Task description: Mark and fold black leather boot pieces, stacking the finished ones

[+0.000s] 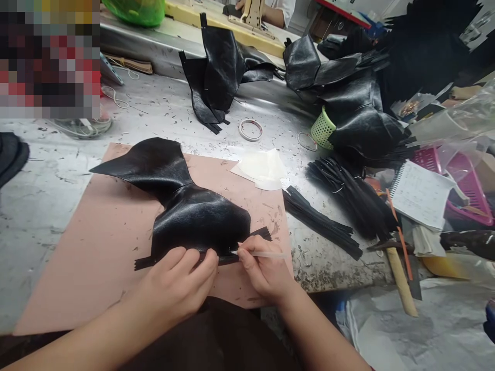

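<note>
Black workpiece, one, touches left hand; right hand holds one white stick.

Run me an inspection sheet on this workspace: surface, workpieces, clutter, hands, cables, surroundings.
Surface: pink board on a grey bench; dark specks on the bench.
Workpieces: shiny black piece on the board, dark strip along its near edge.
Clutter: tape roll, white sheets, green basket, black strips, notebook.
Hands: left hand has its fingers at the near edge; right hand holds a pen-like tool, tip at that edge.
Cables: pale coiled cable, far left.
Surroundings: another person's sleeve by a machine; upper-left corner pixelated.
</note>
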Tool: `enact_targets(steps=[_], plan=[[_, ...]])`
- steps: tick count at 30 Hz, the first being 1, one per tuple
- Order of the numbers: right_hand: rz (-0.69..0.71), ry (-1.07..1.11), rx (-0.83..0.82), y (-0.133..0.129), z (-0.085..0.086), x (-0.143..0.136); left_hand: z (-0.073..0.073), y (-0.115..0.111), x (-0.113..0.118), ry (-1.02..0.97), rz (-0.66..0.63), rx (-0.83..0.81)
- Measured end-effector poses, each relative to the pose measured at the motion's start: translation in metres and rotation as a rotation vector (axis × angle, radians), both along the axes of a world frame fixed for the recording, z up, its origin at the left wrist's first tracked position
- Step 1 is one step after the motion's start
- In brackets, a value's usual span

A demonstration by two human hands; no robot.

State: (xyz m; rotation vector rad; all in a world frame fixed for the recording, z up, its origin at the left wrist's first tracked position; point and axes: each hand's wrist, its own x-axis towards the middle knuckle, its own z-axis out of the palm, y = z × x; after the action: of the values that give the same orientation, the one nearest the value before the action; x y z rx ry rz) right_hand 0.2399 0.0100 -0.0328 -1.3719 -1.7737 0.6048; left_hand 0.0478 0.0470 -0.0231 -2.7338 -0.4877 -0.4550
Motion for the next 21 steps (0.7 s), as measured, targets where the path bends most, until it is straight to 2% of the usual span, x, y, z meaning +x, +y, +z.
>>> enact_targets(steps=[13, 21], plan=[[0.001, -0.023, -0.004, -0.0002, 0.0006, -0.0011, 0.0021, -0.0006, 0.0003, -0.008, -0.039, -0.005], [-0.005, -0.035, -0.002, -0.002, 0.0004, -0.0018, -0.0006, -0.0033, 0.0005, -0.017, -0.018, -0.026]])
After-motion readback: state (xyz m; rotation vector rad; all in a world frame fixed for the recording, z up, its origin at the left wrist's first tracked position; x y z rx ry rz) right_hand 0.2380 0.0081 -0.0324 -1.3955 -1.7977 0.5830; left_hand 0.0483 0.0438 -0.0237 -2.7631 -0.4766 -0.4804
